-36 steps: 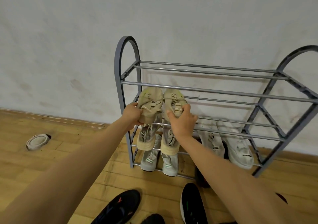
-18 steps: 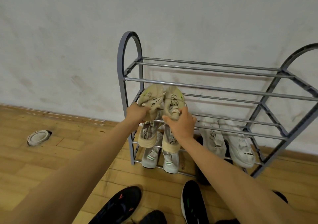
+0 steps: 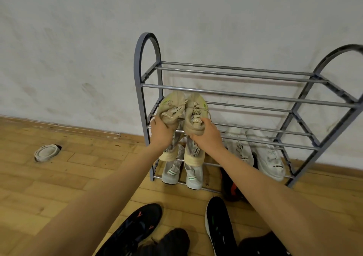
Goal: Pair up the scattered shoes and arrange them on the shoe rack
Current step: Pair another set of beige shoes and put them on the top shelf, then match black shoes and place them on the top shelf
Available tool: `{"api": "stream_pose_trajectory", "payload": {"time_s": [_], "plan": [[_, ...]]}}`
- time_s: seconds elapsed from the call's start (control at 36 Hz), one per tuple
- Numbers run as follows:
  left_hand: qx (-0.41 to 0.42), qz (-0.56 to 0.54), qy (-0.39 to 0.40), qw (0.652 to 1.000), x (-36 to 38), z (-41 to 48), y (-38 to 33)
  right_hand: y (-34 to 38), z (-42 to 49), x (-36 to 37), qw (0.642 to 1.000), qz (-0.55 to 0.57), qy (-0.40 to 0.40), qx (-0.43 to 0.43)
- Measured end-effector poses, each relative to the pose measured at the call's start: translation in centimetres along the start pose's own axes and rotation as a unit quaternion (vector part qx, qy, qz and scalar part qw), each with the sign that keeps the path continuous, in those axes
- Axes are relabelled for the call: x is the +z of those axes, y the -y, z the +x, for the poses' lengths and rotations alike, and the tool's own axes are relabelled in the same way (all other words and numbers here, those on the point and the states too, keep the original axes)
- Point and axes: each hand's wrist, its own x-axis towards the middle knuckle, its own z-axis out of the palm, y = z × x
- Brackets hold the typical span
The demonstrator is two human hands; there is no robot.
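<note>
A grey metal shoe rack point(image 3: 245, 95) with several tiers stands against the white wall. My left hand point(image 3: 162, 135) grips the heel of a beige sneaker point(image 3: 170, 108), and my right hand point(image 3: 208, 136) grips its mate point(image 3: 196, 108). Both shoes point toe-first toward the wall at the left end of the rack's second tier. Below them sit a beige-and-grey pair point(image 3: 196, 155) and a light grey pair point(image 3: 193, 174). A white pair point(image 3: 267, 155) rests on the lower right of the rack.
A single pale shoe point(image 3: 46, 153) lies sole-up on the wooden floor at the left. A black-and-red shoe point(image 3: 230, 187) lies by the rack's base. My own black sneakers point(image 3: 220, 224) are at the bottom edge. The rack's top tier holds nothing.
The beige pair has been pushed deeper onto the second tier, toes nearer the wall. Both hands stayed on the heels and moved forward with them.
</note>
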Motion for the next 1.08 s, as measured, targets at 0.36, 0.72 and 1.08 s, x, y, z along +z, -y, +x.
{"api": "stream_pose_trajectory", "payload": {"time_s": [0.36,0.72,1.08], "plan": [[0.152,0.175,0.163,0.959,4.9,-11.6,-2.9,-3.9,-8.8,-8.3,0.981,-0.172,-0.009,-0.091],[0.161,0.273,0.410,0.855,19.1,-21.0,1.6,-22.3,-20.4,-13.1,0.956,-0.236,0.149,0.086],[0.093,0.395,0.455,0.793,25.6,-24.3,14.7,-33.3,-26.4,-4.8,0.912,-0.131,0.288,0.262]]}}
